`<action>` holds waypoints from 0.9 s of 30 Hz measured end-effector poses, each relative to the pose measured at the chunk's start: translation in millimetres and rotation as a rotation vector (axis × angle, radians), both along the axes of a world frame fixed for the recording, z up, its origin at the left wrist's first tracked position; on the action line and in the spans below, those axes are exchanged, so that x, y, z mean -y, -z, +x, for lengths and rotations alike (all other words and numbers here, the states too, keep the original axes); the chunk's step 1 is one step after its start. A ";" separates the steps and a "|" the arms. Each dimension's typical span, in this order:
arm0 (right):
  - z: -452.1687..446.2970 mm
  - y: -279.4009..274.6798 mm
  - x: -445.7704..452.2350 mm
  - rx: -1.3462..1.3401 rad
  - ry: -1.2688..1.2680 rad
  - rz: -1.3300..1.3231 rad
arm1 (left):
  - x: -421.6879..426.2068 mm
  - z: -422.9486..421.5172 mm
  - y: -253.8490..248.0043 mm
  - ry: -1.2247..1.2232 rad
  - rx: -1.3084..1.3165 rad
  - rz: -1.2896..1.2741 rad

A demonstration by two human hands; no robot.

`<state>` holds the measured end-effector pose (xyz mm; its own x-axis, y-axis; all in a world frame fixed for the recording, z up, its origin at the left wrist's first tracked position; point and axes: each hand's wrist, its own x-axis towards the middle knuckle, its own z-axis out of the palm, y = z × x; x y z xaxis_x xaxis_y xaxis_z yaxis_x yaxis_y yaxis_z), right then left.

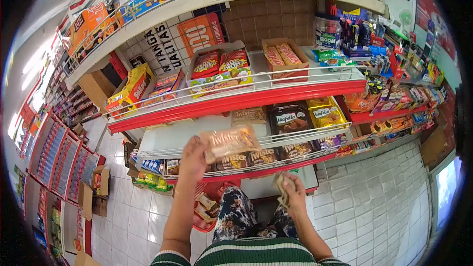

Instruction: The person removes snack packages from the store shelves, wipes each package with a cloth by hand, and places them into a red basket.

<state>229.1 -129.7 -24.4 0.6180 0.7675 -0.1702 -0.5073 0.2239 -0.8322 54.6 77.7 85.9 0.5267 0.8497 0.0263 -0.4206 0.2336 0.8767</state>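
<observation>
My left hand (193, 156) grips the left end of a light orange Twister snack pack (230, 143), raised in front of the middle shelf (172, 139). Its printed face is turned up toward me. Lower on the right, my right hand (293, 192) is closed around a crumpled greenish-grey cloth (283, 187). Another Twister pack (249, 116) lies toward the back of the middle shelf. To its right are a dark Wafello pack (289, 119) and a yellow Wafello pack (326, 116).
A red basket (201, 226) with several snack packs stands on the floor by my legs. Wire rails edge the shelves. Above, the red-fronted shelf (236, 99) bears a Beng-Beng box (220, 73). Brown Twister packs (263, 156) line the lower shelf.
</observation>
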 end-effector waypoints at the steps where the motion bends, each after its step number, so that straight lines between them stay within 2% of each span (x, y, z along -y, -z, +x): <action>1: -1.3 -11.1 -5.2 0.111 0.118 0.075 | 14.6 -0.9 6.0 -0.010 0.034 -0.017; 2: -4.4 -26.2 -9.4 0.105 0.122 0.069 | 29.0 0.0 9.2 -0.006 0.028 -0.023; 4: -14.4 -59.7 -18.3 0.543 0.198 0.180 | 55.0 5.5 15.8 0.035 0.067 -0.061; 6: -26.8 -78.4 -28.3 0.824 0.160 0.255 | 69.7 11.1 26.0 0.055 0.087 -0.093; 8: -41.2 -90.2 -41.8 1.215 0.193 0.307 | 78.0 13.5 39.2 0.041 0.129 -0.134; 9: -48.2 -90.7 -43.7 1.219 0.198 0.301 | 82.2 12.7 39.6 0.048 0.131 -0.136; 11: -57.4 -89.7 -46.6 1.373 0.140 0.100 | 88.4 9.7 37.5 0.020 0.177 -0.124; 13: -53.9 -83.5 -48.4 1.404 0.183 0.127 | 85.3 3.0 40.5 0.053 0.200 -0.107; 16: -47.0 -76.2 -40.9 1.388 0.266 0.023 | 88.3 -6.3 37.0 0.035 0.159 -0.099; 19: -27.5 -56.6 -39.7 1.316 0.298 -0.100 | 85.4 -15.8 38.3 -0.033 0.099 0.064; 20: -19.1 -49.7 -39.0 1.318 0.296 -0.107 | 81.1 -23.8 41.3 -0.012 0.009 0.167; 21: -11.1 -46.9 -38.7 1.220 0.309 -0.099 | 76.8 -28.7 44.7 -0.010 0.010 0.162; 22: -6.9 -46.6 -39.2 1.122 0.321 -0.092 | 73.0 -32.8 48.2 -0.018 -0.082 0.332; 23: -5.9 -48.6 -38.2 1.122 0.322 -0.098 | 70.3 -36.0 50.1 -0.026 -0.174 0.503; 25: -12.0 -77.5 -30.6 0.911 0.297 0.103 | 71.4 -38.2 48.7 -0.004 -0.231 0.530; 27: -21.6 -102.2 -30.2 0.918 0.263 0.159 | 71.8 -32.1 43.6 0.052 -0.256 0.667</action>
<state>207.5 -99.5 77.8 0.6137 0.5581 0.5585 0.4078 0.3816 -0.8295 22.5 5.9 42.3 0.6252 0.6693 0.4015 -0.1850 -0.3726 0.9093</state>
